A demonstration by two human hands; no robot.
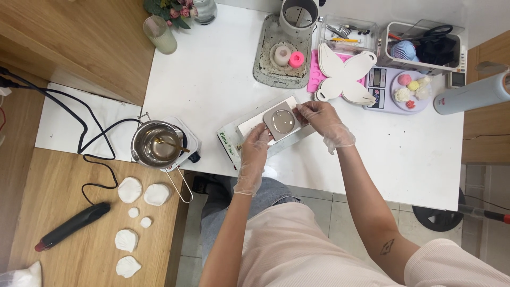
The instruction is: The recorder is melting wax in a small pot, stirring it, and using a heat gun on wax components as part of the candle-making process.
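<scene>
Both gloved hands pinch a square grey mould with a round clear centre above a white rectangular tray near the front edge of the white table; the left hand grips the mould's near-left corner, fingers closed on it, the right hand clamps its far-right edge; the mould sits between the two grips, roughly level. Risk, as I judge it: the hold is only at thin edges, so a tilt could slip it from the gloves onto the tray; the steel melting pot at the table's left front corner stands well apart.
</scene>
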